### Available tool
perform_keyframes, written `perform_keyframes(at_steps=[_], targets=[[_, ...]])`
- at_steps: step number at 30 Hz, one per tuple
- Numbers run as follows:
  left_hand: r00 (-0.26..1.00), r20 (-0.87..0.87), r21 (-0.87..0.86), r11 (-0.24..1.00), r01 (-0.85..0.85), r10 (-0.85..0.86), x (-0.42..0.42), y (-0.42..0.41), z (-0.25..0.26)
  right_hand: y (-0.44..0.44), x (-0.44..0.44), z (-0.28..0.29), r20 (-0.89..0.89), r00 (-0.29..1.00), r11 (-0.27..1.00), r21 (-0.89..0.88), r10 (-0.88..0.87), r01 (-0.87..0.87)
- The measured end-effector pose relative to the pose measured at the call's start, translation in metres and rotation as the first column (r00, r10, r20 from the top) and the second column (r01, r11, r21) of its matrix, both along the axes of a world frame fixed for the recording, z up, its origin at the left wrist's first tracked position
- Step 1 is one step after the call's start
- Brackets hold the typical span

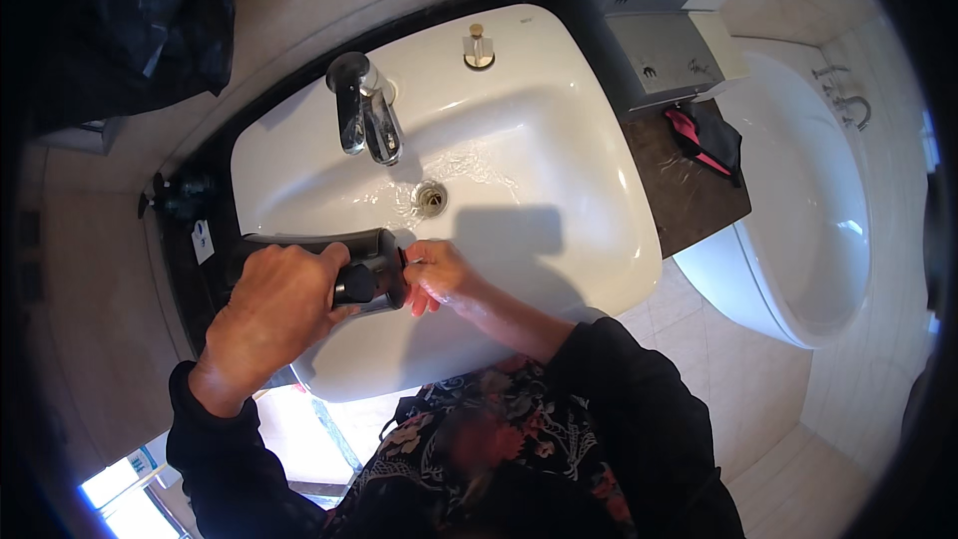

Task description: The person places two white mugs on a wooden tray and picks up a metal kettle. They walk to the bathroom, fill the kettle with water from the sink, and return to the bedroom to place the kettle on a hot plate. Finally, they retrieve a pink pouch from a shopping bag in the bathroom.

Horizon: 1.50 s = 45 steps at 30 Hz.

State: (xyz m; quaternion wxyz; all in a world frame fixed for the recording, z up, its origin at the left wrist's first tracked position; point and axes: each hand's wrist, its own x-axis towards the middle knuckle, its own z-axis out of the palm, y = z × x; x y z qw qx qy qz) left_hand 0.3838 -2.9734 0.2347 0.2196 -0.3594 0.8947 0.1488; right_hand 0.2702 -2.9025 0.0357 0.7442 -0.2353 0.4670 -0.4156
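My left hand point(281, 299) is closed around a dark, glossy container with a black handle or knob point(354, 284), which lies tilted over the near left part of the white washbasin point(599, 209). My right hand point(434, 277) is at the container's right end, its fingertips touching a small part there; whether they grip it is hard to see. Other fingers of that hand hang below. Behind the container stands a chrome faucet point(367, 108), and water glistens round the drain point(432, 199).
A push fitting point(478, 49) sits at the basin's back. To the right are grey boxes point(658, 56), a black and pink cloth item point(703, 142) on the dark counter point(692, 202) and a white bathtub point(801, 239). A black plastic bag point(142, 30) hangs at the upper left.
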Motion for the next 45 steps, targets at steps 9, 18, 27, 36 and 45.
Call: perform_keyframes(at_steps=[9, 18, 27, 36, 45], targets=[[0.999, 0.037, 0.043, 0.999, 0.018, -0.019, 0.0, -0.009, 0.0, -0.002, -0.014, -0.004, -0.029, 1.0, 0.997, -0.076, 0.009, -0.011], [0.999, -0.041, 0.029, 0.999, -0.018, 0.019, 0.013, -0.012, 0.005, -0.079, -0.124, 0.024, -0.617, 0.243, 0.661, -0.72, -0.749, 0.211], [0.983, -0.118, 0.011, 0.99, -0.142, 0.143, 0.015, -0.006, 0.009, -0.138, -0.147, 0.005, -0.657, -0.143, 0.663, -0.748, -0.74, 0.009], [0.979, -0.15, -0.006, 0.99, -0.138, 0.135, 0.021, -0.007, 0.003, -0.083, -0.145, 0.027, -0.656, 0.484, 0.74, -0.672, -0.579, -0.027], [0.987, -0.116, 0.029, 0.994, -0.105, 0.108, 0.023, -0.013, -0.002, -0.04, -0.123, -0.017, -0.772, 0.635, 0.861, -0.32, 0.004, -0.395]])
